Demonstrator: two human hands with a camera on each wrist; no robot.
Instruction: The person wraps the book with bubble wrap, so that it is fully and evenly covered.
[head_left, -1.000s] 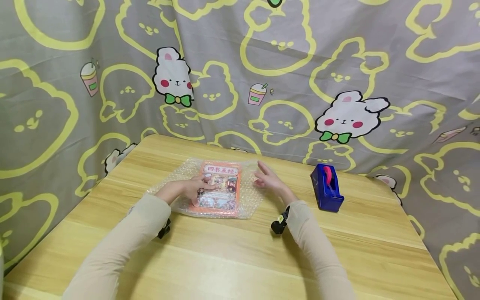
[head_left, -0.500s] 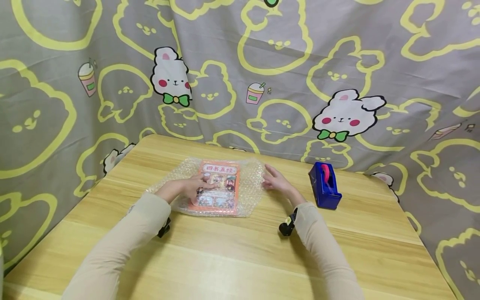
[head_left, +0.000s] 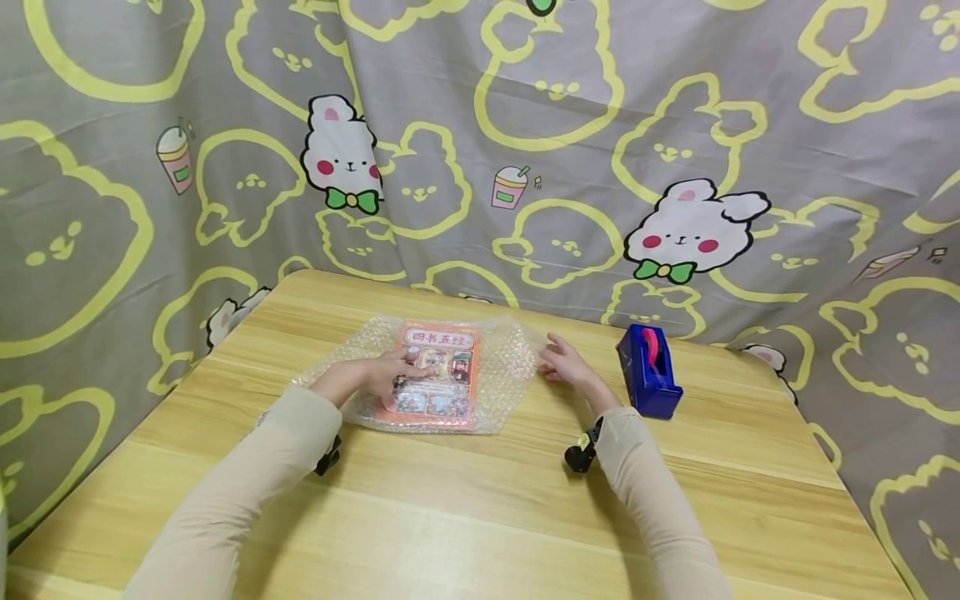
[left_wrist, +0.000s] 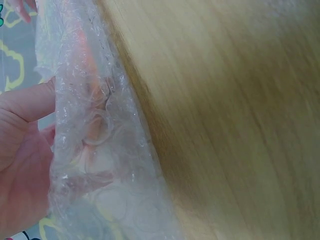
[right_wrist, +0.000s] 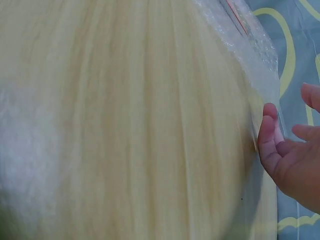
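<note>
Here's the left hand (head_left: 385, 373), laid across the left part of the orange book (head_left: 442, 402), fingers reaching over the cover, thumb set apart toward the near edge. It rests on the bubble wrap (head_left: 504, 375) rather than gripping anything, and the book shows through that clear film. Over on the other side, the right hand (head_left: 566, 363) hangs just off the wrap's right-hand corner, fingers loosely bent and parted, nothing in its grasp; whether a fingertip brushes the film is hard to judge from the right wrist view

Look at the arms: both come in from the near side in pale beige sleeves, the left sleeve (head_left: 217, 492) slanting inward to the right, the right sleeve (head_left: 663, 508) angling inward to the left. A black wrist camera (head_left: 328, 457) sits under the left cuff, and a second black camera (head_left: 581, 454) pokes out inside the right one

And the surface: a wood-grain bench (head_left: 450, 525) in light yellow-brown, a soft glare in its near middle. The book lies flat toward the far side, left of centre, the wrap spreading past it on both sides. Well to the right of it, beyond the right hand, stands a blue tape dispenser (head_left: 651, 390) with a pink-red ring (head_left: 651, 346) in its top. Behind it all hangs a grey curtain (head_left: 427, 67), covered in yellow cartoon outlines, white rabbits in green bows, and pink cups with straws
</note>
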